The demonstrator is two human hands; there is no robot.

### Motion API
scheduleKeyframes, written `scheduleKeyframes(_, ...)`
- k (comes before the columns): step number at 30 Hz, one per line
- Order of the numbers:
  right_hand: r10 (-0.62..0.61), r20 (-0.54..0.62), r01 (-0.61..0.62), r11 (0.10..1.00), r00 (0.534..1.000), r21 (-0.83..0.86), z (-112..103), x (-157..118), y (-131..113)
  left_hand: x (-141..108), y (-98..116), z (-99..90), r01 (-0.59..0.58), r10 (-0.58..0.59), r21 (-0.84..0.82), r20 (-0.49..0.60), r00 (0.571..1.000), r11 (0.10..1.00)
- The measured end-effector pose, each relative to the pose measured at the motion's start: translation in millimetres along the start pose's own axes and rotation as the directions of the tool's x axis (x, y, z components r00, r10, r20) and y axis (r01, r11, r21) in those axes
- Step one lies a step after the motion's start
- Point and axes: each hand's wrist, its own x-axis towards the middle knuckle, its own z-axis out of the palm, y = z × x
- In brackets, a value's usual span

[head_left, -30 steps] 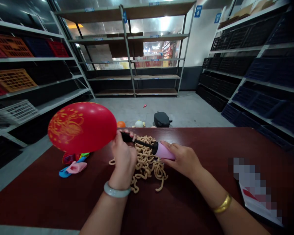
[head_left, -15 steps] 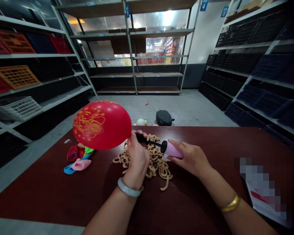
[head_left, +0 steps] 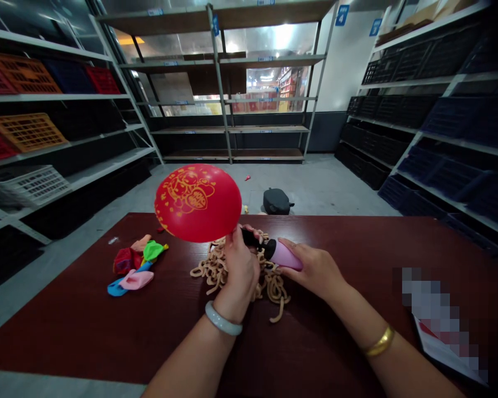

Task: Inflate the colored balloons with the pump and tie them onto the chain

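Note:
A red inflated balloon (head_left: 198,203) with a yellow printed figure stands out to the left of my left hand (head_left: 243,260). That hand is closed around the balloon's neck and the black end of a hand pump (head_left: 288,255). The pump's pink-purple body sits in the grip of my right hand (head_left: 315,268), close to the left one, so little of the black rod between them shows. Beneath and behind my hands lies a heap of beige rope-like loops (head_left: 216,268). The balloon's neck and the pump's nozzle are hidden by my left fingers.
Several flat balloons (head_left: 136,279) lie on the dark red-brown table (head_left: 87,331) at the left. A partly blurred flat packet (head_left: 444,331) rests at the right edge. A dark bag (head_left: 276,201) is on the floor behind the table; shelves with crates (head_left: 25,132) stand at both sides.
The black pump rod has slid in as my two hands came closer together. The balloon has moved right and slightly up, uncovering more of the flat balloons.

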Motion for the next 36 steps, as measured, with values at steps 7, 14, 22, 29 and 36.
scheduleKeyframes(7,0.005,0.034,-0.003,0.998,0.999,-0.065,-6.6,-0.1,4.7,45.3,52.1,-22.9,-0.140,0.140,-0.027,-0.026,0.990,0.990)
scheduleKeyframes(14,0.013,0.046,-0.009,0.995,0.999,-0.102,-12.0,0.2,10.9,56.5,45.6,-32.6,-0.148,0.146,-0.008,-0.090,0.985,0.989)
scheduleKeyframes(22,0.057,0.026,-0.053,0.990,0.998,-0.132,-7.3,0.0,3.1,9.2,-10.9,-11.0,0.024,-0.025,-0.018,-0.061,0.998,1.000)
scheduleKeyframes(29,0.050,0.017,-0.049,0.997,0.999,-0.055,-9.3,1.1,-11.2,-14.8,-11.1,2.0,0.015,-0.014,-0.006,0.021,1.000,1.000)
scheduleKeyframes(36,0.019,0.014,-0.019,1.000,1.000,-0.014,-11.2,2.4,-6.4,17.1,29.7,-3.2,-0.083,0.082,0.025,0.026,0.996,0.996)
